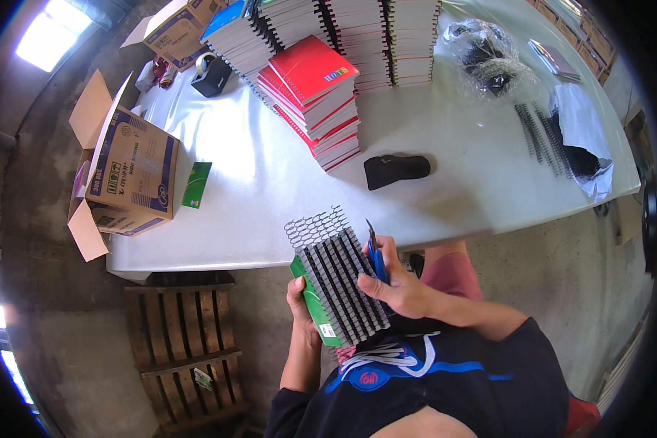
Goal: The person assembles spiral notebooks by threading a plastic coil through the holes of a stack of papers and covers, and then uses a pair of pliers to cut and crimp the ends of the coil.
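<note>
My left hand (pixel 301 305) is closed around the left side of a stack of spiral-bound notebooks (pixel 345 288), held in front of me at the table's near edge. A green cover (pixel 309 292) shows on the stack's left side. The notebooks' bound edges face up, with dark coils in parallel rows. Loose coil ends (pixel 315 228) stick out past the far end. In my right hand (pixel 400 288) is a pair of blue-handled cutting pliers (pixel 376 257), jaws pointing away from me. That hand's thumb lies against the right side of the stack; some of its fingers are hidden.
Red notebooks (pixel 328 109) are piled before tall stacks of bound books (pixel 358 44). An open carton (pixel 135 168) and a green card (pixel 196 185) are left; a black object (pixel 396 170) is mid-table. Loose coils (pixel 544 139) and plastic wrap (pixel 482 55) lie right. A wooden pallet (pixel 186 350) is below.
</note>
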Available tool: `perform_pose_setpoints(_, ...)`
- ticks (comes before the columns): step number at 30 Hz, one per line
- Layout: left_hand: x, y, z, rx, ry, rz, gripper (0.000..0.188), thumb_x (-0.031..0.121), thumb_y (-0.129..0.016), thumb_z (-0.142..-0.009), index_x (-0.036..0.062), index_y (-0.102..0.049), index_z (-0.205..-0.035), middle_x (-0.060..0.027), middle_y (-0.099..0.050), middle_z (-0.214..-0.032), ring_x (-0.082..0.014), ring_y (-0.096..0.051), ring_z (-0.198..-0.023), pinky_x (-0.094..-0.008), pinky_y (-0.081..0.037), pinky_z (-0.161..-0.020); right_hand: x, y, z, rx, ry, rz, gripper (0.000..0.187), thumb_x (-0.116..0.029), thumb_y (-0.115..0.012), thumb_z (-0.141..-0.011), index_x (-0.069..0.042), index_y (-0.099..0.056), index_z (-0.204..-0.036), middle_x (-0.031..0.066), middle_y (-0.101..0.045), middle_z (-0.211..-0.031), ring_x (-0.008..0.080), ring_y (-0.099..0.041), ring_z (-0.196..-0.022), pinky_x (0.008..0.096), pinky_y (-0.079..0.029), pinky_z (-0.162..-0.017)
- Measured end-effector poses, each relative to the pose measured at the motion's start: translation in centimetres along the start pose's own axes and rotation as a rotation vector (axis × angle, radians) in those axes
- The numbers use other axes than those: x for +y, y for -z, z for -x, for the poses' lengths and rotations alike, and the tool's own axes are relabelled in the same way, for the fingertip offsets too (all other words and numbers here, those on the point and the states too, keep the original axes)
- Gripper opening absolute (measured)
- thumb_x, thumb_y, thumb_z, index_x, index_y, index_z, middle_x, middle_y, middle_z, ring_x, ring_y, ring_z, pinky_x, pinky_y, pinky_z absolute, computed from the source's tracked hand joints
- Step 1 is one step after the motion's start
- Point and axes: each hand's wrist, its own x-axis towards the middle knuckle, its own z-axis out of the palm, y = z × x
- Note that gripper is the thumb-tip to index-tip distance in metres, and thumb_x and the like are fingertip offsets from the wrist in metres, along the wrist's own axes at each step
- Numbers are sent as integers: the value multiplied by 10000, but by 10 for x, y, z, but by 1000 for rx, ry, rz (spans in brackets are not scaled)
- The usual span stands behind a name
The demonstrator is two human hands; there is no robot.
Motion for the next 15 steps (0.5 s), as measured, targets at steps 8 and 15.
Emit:
perform_pose_setpoints(8, 54, 18, -49, -130, -52, -147, 554, 421, -555, -843, -4, -546, -1198, -176, -613, -1119, -275, -637, -960, -427, -542, -831, -31, 99, -32, 403, 278, 774, 404, -243, -681, -805, -176, -549, -1181, 59, -500, -941, 206, -511, -897, 334, -371, -822)
perform_pose_setpoints(15, 42, -17, -76, -40, 72, -225, 567, 341, -635, -751, -26, -539, -1172, -174, -634, -1064, -274, -646, -912, -399, -538, -817, -25, 129, -49, 369, 416, 1205, 437, -152, -728, -652, -158, -619, -1074, 82, -551, -1015, 276, -549, -978, 429, -378, -884)
